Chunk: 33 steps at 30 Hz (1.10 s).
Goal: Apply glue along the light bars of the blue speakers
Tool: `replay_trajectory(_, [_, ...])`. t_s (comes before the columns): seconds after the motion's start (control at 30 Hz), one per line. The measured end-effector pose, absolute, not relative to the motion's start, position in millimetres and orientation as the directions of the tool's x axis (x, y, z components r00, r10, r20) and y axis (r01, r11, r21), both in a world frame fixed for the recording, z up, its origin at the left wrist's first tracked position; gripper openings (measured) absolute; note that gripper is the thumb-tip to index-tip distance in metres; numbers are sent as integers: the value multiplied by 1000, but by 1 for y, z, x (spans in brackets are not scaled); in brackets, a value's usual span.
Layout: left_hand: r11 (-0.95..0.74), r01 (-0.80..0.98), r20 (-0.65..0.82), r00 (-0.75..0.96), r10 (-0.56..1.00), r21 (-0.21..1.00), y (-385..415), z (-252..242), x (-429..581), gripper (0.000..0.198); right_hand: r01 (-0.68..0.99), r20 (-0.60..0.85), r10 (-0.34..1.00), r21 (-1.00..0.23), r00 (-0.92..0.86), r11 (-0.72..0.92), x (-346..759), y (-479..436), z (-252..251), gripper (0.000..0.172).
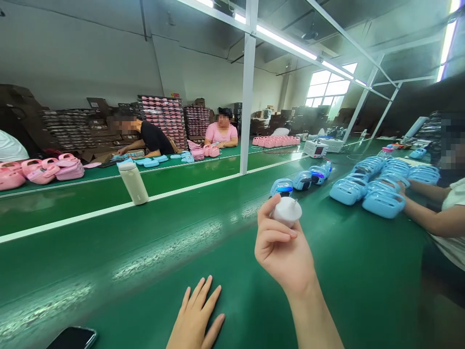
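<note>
My right hand [281, 252] is raised over the green table and closed around a small white rounded part [286, 212]. A short thin metal tip sticks up from its top; its exact kind I cannot make out, and my fingers cover its lower side. My left hand [198, 312] lies flat on the tabletop, fingers spread, with nothing in it. Beyond the white part, a light blue casing with a lit blue strip [282, 186] stands partly hidden behind my right hand. Similar blue casings [302, 180] form a row leading away from it.
A black phone [72, 338] lies at the lower left. A cream bottle [132, 182] stands by the white line, left of a white post [248, 97]. Several blue casings [383, 201] sit right, near a co-worker's arms [428, 211]. Pink casings [69, 167] and other people are across the table.
</note>
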<state>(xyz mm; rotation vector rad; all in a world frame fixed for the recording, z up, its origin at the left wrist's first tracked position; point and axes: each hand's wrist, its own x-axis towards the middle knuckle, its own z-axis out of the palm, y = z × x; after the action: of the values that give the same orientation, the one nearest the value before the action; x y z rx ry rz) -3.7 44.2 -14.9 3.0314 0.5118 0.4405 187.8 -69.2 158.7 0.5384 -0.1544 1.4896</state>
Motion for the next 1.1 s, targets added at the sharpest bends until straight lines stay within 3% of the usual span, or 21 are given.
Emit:
replay_trajectory(0.53, [-948,316,217,924,314,25,40,-8,-3,46,-963,425,902,265,71,-49,188,-67,158,22])
replay_trajectory(1.1, [-943,328,181,926,331,50,38,-1,-1,45,-961,457,888,261,42,-88,189,-68,157,20])
